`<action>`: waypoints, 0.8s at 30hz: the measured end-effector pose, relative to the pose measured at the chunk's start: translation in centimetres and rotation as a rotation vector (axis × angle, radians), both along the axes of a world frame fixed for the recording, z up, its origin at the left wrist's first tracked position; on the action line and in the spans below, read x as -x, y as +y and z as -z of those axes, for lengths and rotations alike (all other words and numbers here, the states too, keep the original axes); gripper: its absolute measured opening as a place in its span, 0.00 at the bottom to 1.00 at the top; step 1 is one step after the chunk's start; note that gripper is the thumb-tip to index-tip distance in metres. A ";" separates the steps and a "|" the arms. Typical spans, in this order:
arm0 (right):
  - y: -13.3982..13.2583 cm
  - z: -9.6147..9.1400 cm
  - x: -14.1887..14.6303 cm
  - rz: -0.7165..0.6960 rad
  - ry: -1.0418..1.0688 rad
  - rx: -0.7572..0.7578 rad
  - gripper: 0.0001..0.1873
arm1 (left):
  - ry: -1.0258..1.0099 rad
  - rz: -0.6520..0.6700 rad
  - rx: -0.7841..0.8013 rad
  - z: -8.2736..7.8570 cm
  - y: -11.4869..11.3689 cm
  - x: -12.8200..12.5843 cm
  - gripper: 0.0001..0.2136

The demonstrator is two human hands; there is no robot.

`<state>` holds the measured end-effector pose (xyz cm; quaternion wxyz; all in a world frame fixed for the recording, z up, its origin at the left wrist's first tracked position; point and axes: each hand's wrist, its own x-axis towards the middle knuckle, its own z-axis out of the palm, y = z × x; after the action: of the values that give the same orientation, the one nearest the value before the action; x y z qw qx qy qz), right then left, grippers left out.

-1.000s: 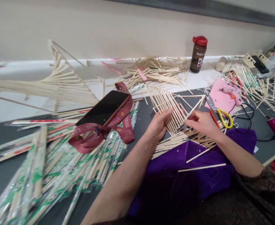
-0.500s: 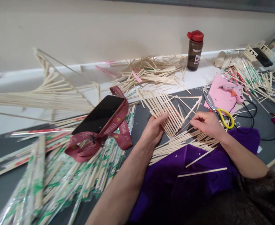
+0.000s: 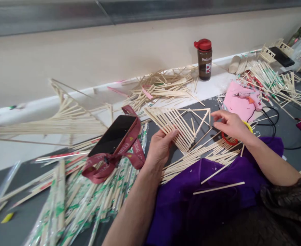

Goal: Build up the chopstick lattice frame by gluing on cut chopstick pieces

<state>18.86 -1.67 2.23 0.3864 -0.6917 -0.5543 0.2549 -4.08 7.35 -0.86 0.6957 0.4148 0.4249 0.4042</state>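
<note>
My left hand (image 3: 161, 145) grips the near left edge of a chopstick frame (image 3: 174, 126), thumb on top of its slatted panel. Thin sticks form an open triangular end on the frame's right side. Beside that end is my right hand (image 3: 230, 124), its fingers apart and nothing visible in them. Scissors (image 3: 229, 139) with red and yellow handles lie partly hidden beneath the right hand. Loose chopsticks (image 3: 188, 160) are spread below the frame, some over a purple cloth (image 3: 181, 201).
A phone (image 3: 112, 135) with a red strap (image 3: 99, 171) rests on wrapped chopsticks (image 3: 76, 212) at left. Behind stand a bottle (image 3: 205, 61) and a stick pile (image 3: 163, 85). A pink glue gun (image 3: 251, 99) with a black cord lies at right.
My right hand has opened from a pinch and moved slightly up, beside the frame's triangular end. The left hand keeps hold of the frame. The whole view has shifted.
</note>
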 end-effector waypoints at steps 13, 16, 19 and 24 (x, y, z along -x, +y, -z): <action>-0.3 1.4 2.0 -0.254 -0.125 -0.012 0.11 | 0.142 0.100 -0.197 -0.6 2.1 0.1 0.13; -0.5 1.3 2.8 -0.292 -0.134 0.024 0.11 | 0.138 0.157 -0.178 -0.8 3.5 0.1 0.14; -0.3 1.1 3.7 -0.343 -0.154 0.042 0.12 | 0.132 0.185 -0.152 -0.9 4.7 -0.1 0.14; 0.2 1.1 5.2 -0.409 -0.165 0.024 0.12 | 0.105 0.214 -0.150 -1.0 6.0 -0.3 0.13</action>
<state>13.62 -1.45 1.14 0.2715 -0.5879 -0.7098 0.2772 -3.75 13.38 0.12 0.6788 0.5290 0.3827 0.3359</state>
